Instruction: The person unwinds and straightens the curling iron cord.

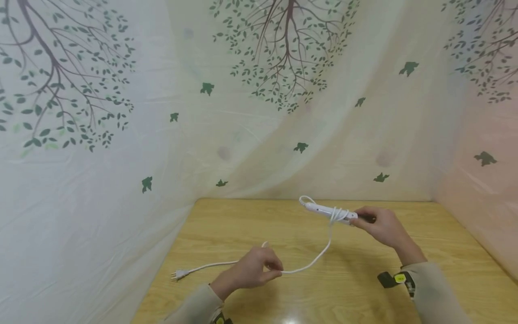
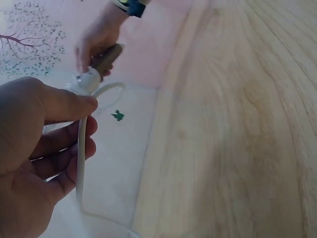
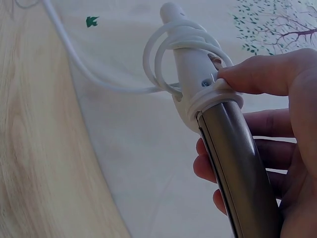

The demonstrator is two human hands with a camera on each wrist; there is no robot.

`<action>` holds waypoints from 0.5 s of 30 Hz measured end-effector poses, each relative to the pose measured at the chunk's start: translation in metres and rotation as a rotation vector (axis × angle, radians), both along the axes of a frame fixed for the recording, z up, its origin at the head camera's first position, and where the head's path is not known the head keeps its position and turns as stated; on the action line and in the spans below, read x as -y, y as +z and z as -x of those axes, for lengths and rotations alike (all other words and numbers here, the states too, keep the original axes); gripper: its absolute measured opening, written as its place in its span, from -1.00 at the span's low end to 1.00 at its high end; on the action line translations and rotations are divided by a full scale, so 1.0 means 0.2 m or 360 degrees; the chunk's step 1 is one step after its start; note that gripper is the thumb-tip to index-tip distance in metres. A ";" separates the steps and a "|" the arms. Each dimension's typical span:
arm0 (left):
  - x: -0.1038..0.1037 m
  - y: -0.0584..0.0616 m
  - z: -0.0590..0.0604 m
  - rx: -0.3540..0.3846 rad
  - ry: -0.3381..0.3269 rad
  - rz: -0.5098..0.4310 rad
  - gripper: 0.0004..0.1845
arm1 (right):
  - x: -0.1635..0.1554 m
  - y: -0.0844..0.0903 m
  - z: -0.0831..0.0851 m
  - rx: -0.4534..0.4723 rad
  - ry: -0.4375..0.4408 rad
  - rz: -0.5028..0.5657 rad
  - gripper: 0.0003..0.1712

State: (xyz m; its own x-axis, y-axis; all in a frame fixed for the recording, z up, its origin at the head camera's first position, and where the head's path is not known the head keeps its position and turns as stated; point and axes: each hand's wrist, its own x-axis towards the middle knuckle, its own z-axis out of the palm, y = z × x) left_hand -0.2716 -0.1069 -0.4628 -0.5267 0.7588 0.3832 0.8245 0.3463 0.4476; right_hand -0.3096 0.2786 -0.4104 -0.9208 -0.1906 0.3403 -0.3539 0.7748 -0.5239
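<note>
My right hand (image 1: 383,226) grips a curling iron (image 1: 323,209) above the far part of the table. It has a white handle and a dark metallic barrel (image 3: 237,163); the fingers lie around the barrel, and the thumb presses near the collar. Several loops of white cord (image 3: 185,39) wind around the handle. From there the cord (image 1: 316,258) sags across to my left hand (image 1: 257,267), which pinches it between thumb and fingers, lower and nearer. Beyond that hand the cord runs left to a two-pin plug (image 1: 180,273).
A wooden table (image 1: 218,220) lies beneath both hands. Pale sheeting (image 1: 259,157) printed with trees and green birds hangs behind it and along its sides. Both wrists wear dark straps (image 1: 398,279).
</note>
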 end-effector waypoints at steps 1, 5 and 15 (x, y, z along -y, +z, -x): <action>0.00 -0.01 0.00 -0.0023 0.0030 0.0015 -0.97 | 0.00 0.00 0.00 -0.0007 0.0003 -0.0002 -0.53; -0.02 -0.05 0.03 -0.0072 0.0166 0.0075 -0.96 | 0.01 0.03 -0.02 -0.0039 0.0009 0.0001 -0.56; -0.06 -0.13 0.17 -0.0164 0.0415 0.0259 -0.95 | 0.04 0.06 -0.07 -0.0075 0.0053 0.0053 -0.61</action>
State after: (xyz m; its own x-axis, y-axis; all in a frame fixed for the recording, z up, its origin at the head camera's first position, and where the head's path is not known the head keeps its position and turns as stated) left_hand -0.3052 -0.0952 -0.4895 -0.6763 0.6589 0.3294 0.7366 0.6122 0.2875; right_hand -0.2956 0.2710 -0.3978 -0.8970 -0.2087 0.3897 -0.4041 0.7445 -0.5314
